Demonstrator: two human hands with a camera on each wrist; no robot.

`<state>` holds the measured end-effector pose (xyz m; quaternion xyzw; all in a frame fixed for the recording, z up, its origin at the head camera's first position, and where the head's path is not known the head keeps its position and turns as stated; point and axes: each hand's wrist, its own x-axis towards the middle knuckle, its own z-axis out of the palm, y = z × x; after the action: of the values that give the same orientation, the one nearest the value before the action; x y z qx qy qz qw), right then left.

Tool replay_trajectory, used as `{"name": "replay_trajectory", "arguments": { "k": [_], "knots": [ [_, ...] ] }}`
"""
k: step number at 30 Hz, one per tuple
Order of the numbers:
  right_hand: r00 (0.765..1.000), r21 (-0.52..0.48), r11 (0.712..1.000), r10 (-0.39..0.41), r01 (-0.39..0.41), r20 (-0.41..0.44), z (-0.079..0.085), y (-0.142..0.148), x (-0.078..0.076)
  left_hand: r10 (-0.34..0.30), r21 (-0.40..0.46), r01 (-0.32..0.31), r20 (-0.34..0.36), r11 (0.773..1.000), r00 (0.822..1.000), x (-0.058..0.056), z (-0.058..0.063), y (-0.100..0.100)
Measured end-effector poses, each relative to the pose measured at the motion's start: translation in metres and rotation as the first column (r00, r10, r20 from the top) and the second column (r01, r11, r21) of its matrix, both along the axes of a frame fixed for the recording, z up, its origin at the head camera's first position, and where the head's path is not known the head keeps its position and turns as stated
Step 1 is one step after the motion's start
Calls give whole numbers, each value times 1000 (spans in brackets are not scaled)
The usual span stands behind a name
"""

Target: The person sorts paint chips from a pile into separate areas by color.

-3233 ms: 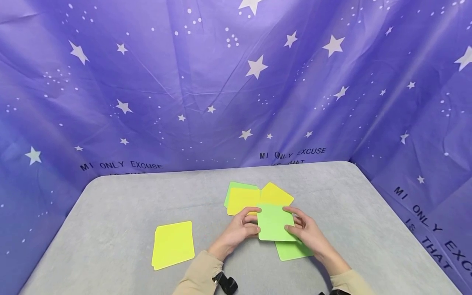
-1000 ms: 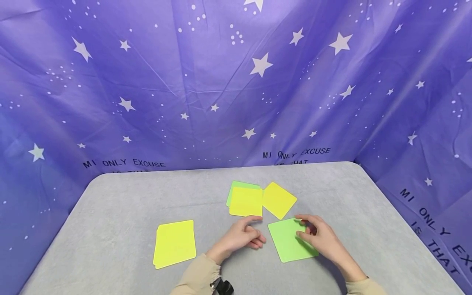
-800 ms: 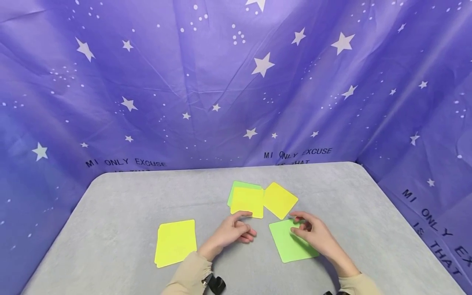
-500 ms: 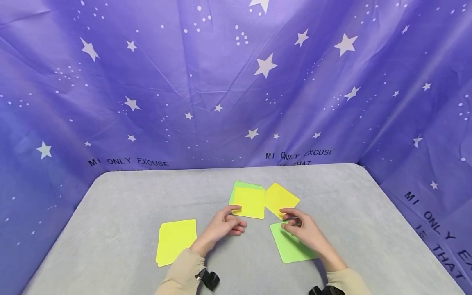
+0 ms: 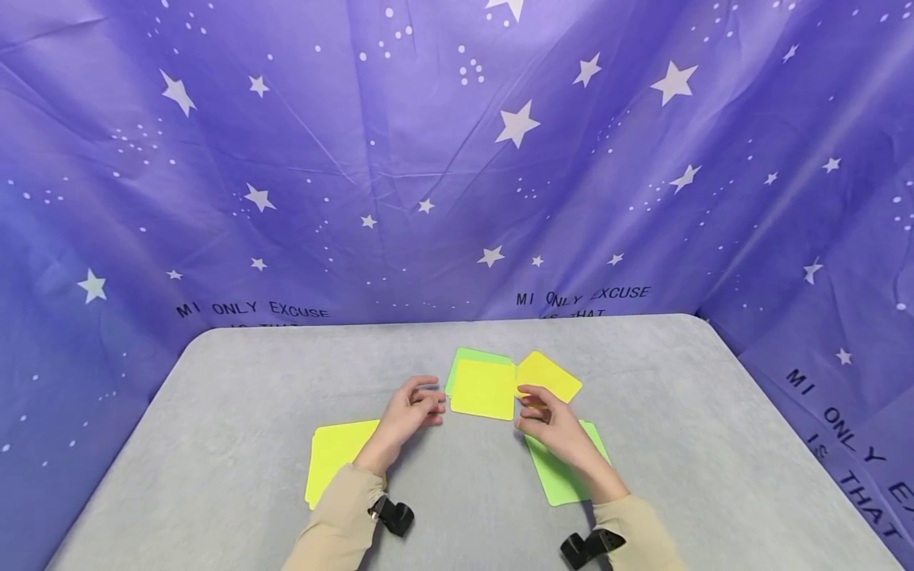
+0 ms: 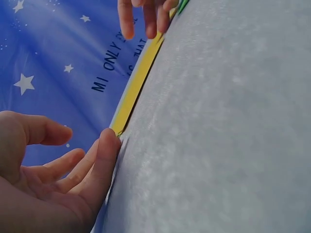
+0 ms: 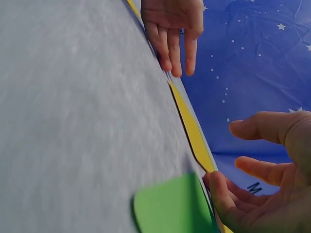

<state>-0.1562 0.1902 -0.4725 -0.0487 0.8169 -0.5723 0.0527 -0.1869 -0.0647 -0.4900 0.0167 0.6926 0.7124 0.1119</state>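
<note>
A square yellow card (image 5: pixel 483 390) lies at the table's middle, partly over a green card (image 5: pixel 467 356). My left hand (image 5: pixel 405 414) is just left of this pair, fingers loosely bent and holding nothing; the left wrist view shows its fingertips (image 6: pixel 108 141) near the yellow card's edge. My right hand (image 5: pixel 560 424) hovers on the pair's right side, also holding nothing. Partly behind it lie a turned yellow card (image 5: pixel 550 374) and a green square (image 5: pixel 560 480), whose layers I cannot count. In the right wrist view, this hand's thumb and fingers (image 7: pixel 221 194) stand apart.
Slightly offset yellow cards (image 5: pixel 336 452) lie stacked at the left, partly behind my left forearm. The grey table (image 5: pixel 243 396) ends at a purple star-printed cloth (image 5: pixel 400 159). Black wrist cameras (image 5: pixel 396 515) sit at both cuffs.
Earlier both hands held a green card; it now lies at the right with the other green one. Both hands have since moved away, left and forward, to either side of the middle yellow card.
</note>
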Motion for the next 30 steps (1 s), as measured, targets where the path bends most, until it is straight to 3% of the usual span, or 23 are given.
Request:
{"name": "replay_trajectory", "arguments": {
  "k": [12, 30],
  "knots": [
    [995, -69, 994, -82, 86, 57, -2, -18, -3, -8, -29, 7, -2, 1000, 1000, -5, -2, 11],
    [994, -141, 985, -93, 101, 63, -3, -21, 3, -71, 66, 70, 4, 995, 997, 13, -3, 4]
  ]
}}
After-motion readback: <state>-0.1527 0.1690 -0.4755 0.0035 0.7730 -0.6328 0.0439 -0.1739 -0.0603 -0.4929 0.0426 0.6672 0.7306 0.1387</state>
